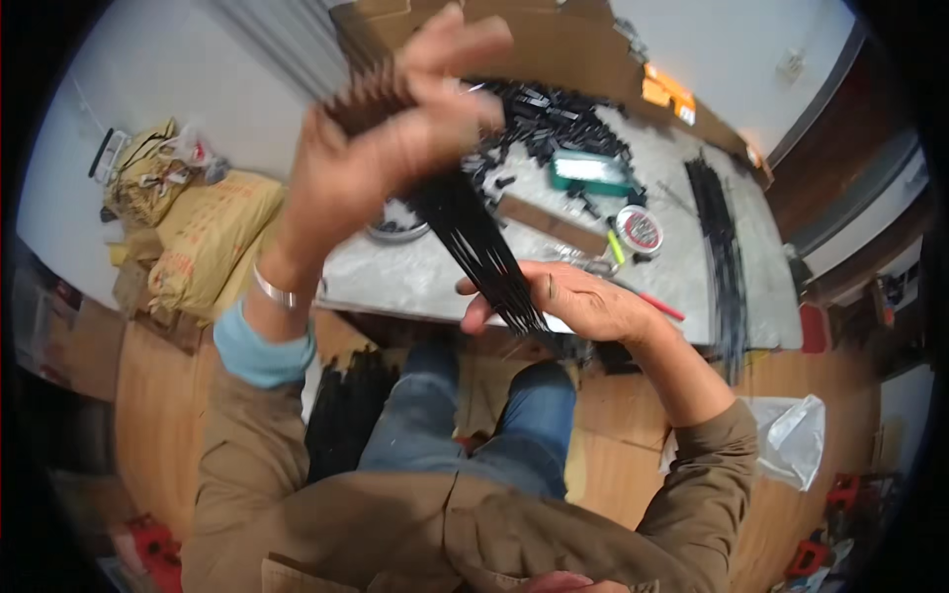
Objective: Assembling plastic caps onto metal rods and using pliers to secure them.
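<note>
At frame centre, a bundle of long, thin black strips (467, 225) is gripped near its lower end by the right hand (593, 302) and, farther up, apparently by the blurred left hand (371, 158). Two-handed straightening seems underway; steady support is called for.

No lettering, number or sign was legible; printed marks were visible only as follows: the pale tan, pillow-shaped sack (232, 212) at the person's left bore red print on its visible face, too small and blurred to read; the translucent white, crumpled plastic bag (191, 148) near it carried a red mark of indistinct form; the flat, bright orange piece (664, 92) at the upright brown cardboard sheet (563, 47) showed a small pale patch; any wording on it was unresolvable.
</note>
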The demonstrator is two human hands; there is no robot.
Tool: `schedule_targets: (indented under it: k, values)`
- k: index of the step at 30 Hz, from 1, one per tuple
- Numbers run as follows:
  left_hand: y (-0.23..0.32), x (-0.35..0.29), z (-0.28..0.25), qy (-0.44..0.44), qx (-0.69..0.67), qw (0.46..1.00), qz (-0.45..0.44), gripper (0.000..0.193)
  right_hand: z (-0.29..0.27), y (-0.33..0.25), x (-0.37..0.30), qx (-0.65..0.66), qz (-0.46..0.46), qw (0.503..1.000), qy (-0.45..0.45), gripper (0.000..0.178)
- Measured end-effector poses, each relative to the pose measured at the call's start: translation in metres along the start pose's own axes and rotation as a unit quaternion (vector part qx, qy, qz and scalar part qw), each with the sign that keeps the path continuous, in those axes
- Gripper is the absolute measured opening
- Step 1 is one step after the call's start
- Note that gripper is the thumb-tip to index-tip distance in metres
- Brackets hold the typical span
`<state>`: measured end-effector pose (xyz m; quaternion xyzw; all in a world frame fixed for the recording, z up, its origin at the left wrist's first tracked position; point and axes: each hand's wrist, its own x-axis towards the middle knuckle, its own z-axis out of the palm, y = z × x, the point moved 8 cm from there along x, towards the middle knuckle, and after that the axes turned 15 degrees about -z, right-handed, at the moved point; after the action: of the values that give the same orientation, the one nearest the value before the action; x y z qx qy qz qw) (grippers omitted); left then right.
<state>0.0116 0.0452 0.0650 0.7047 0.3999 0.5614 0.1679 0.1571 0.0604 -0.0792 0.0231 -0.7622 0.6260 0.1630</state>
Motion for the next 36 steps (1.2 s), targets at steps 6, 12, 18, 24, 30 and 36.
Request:
schedule_targets:
  k: [6,12,18,24,30,36]
  values:
    - [-0.113,-0.102,0.015,-0.073,0.066,0.915,-0.391,0.032,0.030,0.069,-0.042,0.185,0.129,0.973,0.040,0.018]
    - [-0.052,-0.206,0.102,-0.159,0.133,0.948,-0.239,0.029,0.065,0.136,-0.099,0.081,0.324,0.931,-0.147,0.019]
    - [-0.128,-0.333,0.192,-0.493,-0.154,0.601,-0.610,0.030,0.110,0.152,-0.105,-0.043,0.381,0.866,-0.322,0.023]
    - [-0.152,-0.386,0.193,-0.474,-0.262,0.574,-0.614,0.027,0.125,0.082,-0.079,-0.016,0.189,0.974,-0.126,0.036]
    - [-0.124,-0.209,0.165,-0.360,-0.272,0.718,-0.529,0.022,0.141,0.123,-0.102,-0.084,0.188,0.969,-0.135,0.047]
    - [-0.132,-0.211,0.207,-0.219,-0.359,0.777,-0.468,0.022,0.107,0.211,-0.116,-0.002,0.164,0.984,0.071,0.063]
